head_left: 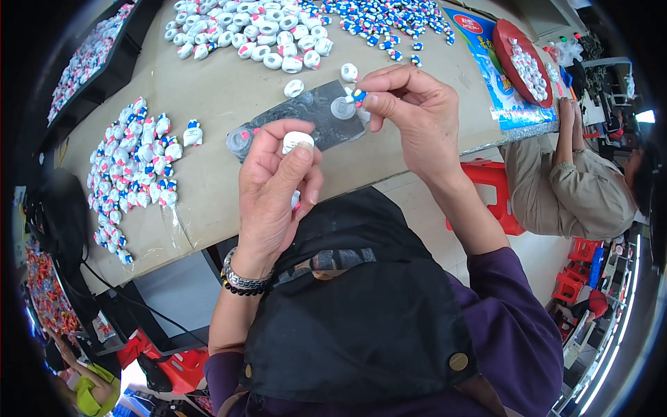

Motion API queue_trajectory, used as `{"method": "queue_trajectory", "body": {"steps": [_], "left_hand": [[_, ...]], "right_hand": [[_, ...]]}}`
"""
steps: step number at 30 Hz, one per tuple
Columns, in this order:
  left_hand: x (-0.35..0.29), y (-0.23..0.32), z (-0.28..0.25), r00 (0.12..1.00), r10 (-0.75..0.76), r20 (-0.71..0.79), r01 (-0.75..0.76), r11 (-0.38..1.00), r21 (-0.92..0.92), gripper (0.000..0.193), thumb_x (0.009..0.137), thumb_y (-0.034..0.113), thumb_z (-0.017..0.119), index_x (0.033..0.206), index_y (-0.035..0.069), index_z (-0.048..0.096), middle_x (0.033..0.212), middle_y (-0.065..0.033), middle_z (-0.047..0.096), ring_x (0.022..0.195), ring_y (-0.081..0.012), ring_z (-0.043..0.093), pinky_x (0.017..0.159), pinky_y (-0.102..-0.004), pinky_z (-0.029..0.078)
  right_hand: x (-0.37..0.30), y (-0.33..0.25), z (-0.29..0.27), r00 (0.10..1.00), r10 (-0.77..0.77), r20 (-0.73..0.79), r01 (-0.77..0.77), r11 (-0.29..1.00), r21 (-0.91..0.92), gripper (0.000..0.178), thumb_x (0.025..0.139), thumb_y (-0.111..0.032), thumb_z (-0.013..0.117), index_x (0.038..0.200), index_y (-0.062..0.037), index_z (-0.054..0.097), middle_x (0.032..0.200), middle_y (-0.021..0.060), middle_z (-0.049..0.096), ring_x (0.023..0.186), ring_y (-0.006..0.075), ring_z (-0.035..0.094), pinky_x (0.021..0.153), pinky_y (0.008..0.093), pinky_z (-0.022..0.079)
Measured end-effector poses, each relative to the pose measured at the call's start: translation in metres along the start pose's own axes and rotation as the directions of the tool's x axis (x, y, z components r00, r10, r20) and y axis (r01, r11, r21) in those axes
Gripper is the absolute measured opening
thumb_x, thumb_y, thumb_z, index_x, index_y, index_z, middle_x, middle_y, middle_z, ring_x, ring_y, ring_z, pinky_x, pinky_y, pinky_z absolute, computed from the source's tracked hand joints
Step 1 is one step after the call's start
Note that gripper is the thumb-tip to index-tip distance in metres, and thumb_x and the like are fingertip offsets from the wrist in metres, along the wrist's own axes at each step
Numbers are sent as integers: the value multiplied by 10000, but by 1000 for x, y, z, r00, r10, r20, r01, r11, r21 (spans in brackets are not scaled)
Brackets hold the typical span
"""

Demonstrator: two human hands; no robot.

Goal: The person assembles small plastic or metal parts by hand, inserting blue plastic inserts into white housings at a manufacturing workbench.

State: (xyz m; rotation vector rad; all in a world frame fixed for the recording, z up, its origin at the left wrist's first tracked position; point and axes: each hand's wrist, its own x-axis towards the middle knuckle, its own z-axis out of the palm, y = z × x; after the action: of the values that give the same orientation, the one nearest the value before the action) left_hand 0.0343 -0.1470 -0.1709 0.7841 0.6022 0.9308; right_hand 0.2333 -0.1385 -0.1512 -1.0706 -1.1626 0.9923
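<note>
My hands are apart, both busy over the front part of the bench [215, 182]. Left hand [269, 177]: thumb and fingers clamped on a white piece [297, 141], with a pink-and-white bit [296, 199] tucked lower, partly hidden by the fingers. Right hand [424, 118]: thumb and forefinger pinching a small blue figure [358, 96] above the right end of the dark board [306, 115], by a clear round dish [342, 108]. Main risk, I'd judge: dropping the blue figure, as it's tiny and only the fingertips have it; it could land in the dish, and I can't tell what's inside. The tucked bit could slip if my left grip loosens to turn the white piece; both sit close to the bench's front edge, so a drop could go to my lap or the floor. Reaching carelessly could knock the two loose white pieces [294, 88] just behind the board. The mixed pile [135, 156] trails towards the bench's front-left corner, so a sleeve or elbow could sweep bits off. Blue pile [396, 19] and white pile [257, 31] lie side by side further back; a sloppy grab could mix them.
</note>
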Motion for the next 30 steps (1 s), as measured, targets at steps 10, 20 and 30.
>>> {"method": "queue_trajectory", "body": {"steps": [10,20,30], "left_hand": [[5,4,2,993,-88,73,105,953,-284,290,974,226,537,1185,37,474,953,-78,597,547,-79,498,386,-174,319],[3,-1,2,993,-97,73,118,917,-380,298,986,268,514,1206,72,468,934,-90,600,502,-95,485,372,-186,321],[7,-13,11,1000,-13,-26,6,974,-226,361,1011,363,427,1199,58,471,901,-67,583,495,-84,470,365,-192,305]], "right_hand": [[-1,5,10,992,-107,66,99,988,123,111,816,86,635,910,53,682,902,99,640,636,98,590,539,203,491],[-1,19,-8,965,-256,57,252,843,-475,85,823,56,657,894,23,688,942,105,639,697,92,609,532,187,490],[-14,-2,23,999,-32,9,30,991,128,104,802,106,645,898,68,662,928,135,632,664,135,611,553,222,506]]}}
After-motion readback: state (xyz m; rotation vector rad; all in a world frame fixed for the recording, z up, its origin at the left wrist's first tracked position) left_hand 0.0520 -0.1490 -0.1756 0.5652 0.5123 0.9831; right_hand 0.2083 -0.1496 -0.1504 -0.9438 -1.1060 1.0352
